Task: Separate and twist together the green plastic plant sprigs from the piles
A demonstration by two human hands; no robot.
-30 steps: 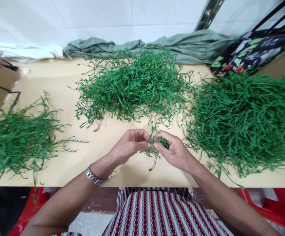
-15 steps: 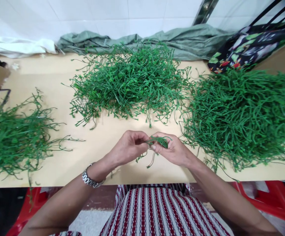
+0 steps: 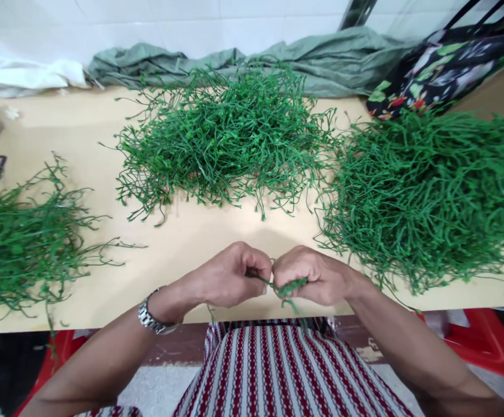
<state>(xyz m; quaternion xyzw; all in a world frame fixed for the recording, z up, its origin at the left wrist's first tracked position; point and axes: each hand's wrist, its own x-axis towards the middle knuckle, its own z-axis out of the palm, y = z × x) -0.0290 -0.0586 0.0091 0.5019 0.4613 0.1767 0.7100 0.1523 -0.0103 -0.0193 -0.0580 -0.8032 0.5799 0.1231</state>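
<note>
Close to the table's front edge, my left hand [image 3: 232,275] is closed in a pinch on the end of a thin green stem. My right hand [image 3: 317,272] is curled shut around a small bunch of green stems [image 3: 293,286], whose tips poke out below its fingers. The two fists almost meet, with a stem running across the small gap between them. Fingers hide most of the bunch. A large heap of similar stems [image 3: 230,136] with small forked tips lies beyond my hands.
More stems form a big pile [image 3: 430,197] on the right and a smaller pile [image 3: 21,243] on the left. Crumpled green cloth [image 3: 334,63] lies along the wall, beside a dark floral cloth [image 3: 434,75]. Red stools [image 3: 482,341] stand below the table [image 3: 182,231].
Both hands have moved slightly down towards me. My right hand has turned over and curled tighter round the stems, now showing its knuckles. The view has shifted slightly.
</note>
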